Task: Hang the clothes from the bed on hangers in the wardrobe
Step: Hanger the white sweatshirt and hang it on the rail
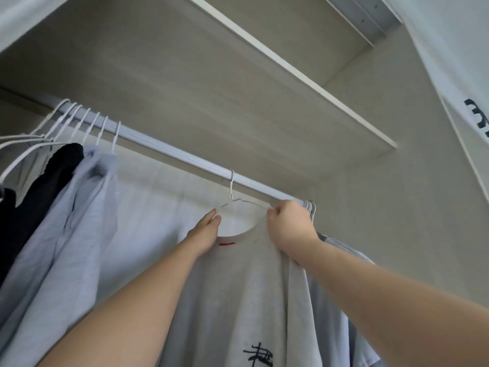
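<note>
a: where's the grey t-shirt (238,287) now?

b: on a white wire hanger (230,200). its hook is over the rail (169,152), roughly midway between the clothes bunched at the rail's left end and the spare hangers (311,207) crowded at its right end. the shirt drops straight below the rail.

a: and the 2 hands?

b: the right hand (288,226) is clenched just under the rail, grasping the shirt's shoulder where the hanger's arm runs into it. the left hand (205,234) reaches to the other arm, fingers stretched out by the collar. whether it pinches the wire or only touches it, i cannot tell.

a: why 1 hand at each shoulder?

b: my guess is it's to square the shirt on the wire, so the neck sits centred and nothing slides off.

a: and the rail's left end?

b: pale blue shirts (79,207) and a black garment (45,186) hang there, beside bare hangers (66,115). a shelf (264,102) sits above the rail, so there's probably little room to lift a hook.
</note>
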